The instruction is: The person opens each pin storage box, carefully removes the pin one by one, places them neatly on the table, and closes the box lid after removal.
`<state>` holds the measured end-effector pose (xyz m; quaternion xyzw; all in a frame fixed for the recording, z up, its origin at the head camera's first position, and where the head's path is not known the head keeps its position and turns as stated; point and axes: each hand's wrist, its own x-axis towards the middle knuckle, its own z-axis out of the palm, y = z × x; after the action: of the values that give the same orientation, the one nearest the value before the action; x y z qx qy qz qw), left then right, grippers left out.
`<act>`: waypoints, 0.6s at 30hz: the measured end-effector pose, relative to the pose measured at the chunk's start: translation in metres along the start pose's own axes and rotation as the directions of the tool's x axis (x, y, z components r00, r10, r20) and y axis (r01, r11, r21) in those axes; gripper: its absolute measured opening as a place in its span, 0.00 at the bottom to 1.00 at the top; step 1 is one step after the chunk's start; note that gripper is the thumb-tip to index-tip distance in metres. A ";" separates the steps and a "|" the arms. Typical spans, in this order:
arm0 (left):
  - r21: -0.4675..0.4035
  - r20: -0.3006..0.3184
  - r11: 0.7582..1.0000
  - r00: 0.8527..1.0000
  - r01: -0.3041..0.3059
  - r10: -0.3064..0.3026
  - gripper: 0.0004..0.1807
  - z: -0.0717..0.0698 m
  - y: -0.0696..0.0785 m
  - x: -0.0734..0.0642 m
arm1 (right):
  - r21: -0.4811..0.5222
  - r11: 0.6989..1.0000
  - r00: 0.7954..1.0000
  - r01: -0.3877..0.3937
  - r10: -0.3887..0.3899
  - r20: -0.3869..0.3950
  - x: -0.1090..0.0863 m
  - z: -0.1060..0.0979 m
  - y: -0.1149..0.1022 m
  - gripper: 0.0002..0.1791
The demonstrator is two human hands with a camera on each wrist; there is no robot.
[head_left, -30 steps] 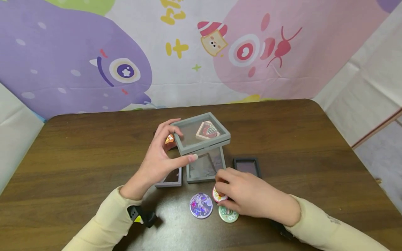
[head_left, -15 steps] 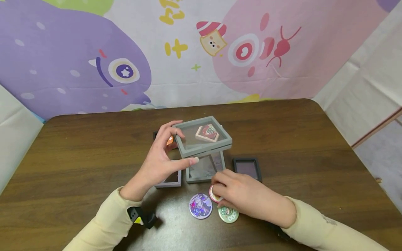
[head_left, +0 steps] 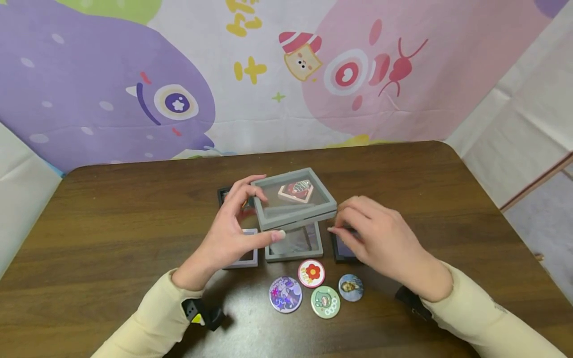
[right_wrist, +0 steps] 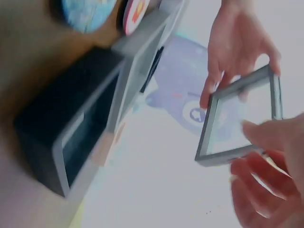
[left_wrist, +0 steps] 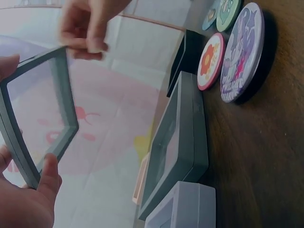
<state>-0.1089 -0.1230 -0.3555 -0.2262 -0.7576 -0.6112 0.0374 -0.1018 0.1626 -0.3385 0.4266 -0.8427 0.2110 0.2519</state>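
Left hand (head_left: 224, 233) grips grey frame (head_left: 291, 217), tilted, aloft over lower frame (head_left: 294, 256), right hand (head_left: 387, 238) curled at held frame's right corner, pinching or not can't tell; best gripped by the rim, no pressing on the film (head_left: 279, 203).

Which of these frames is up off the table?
The grey frame gripped by the left hand, tilted in the air; the other frames rest on the table.
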 end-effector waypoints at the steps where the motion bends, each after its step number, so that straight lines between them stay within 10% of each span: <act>1: -0.009 0.008 1.000 1.000 -0.006 0.006 0.27 0.000 0.000 0.000 | 0.000 1.000 0.999 -0.009 0.009 -0.053 0.001 -0.003 0.002 0.16; 7: -0.076 0.072 0.997 0.997 -0.030 0.036 0.27 0.002 0.000 -0.001 | 0.064 0.989 0.968 0.135 -0.118 -0.222 0.005 -0.009 0.004 0.12; 18: -0.104 0.146 0.994 0.987 -0.045 0.060 0.27 0.005 -0.001 -0.002 | 0.126 0.943 0.931 0.309 -0.273 -0.241 0.011 -0.013 -0.003 0.10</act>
<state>-0.1066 -0.1194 -0.3586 -0.2928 -0.7204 -0.6286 -0.0147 -0.1016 0.1613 -0.3214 0.5402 -0.7167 0.2849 0.3367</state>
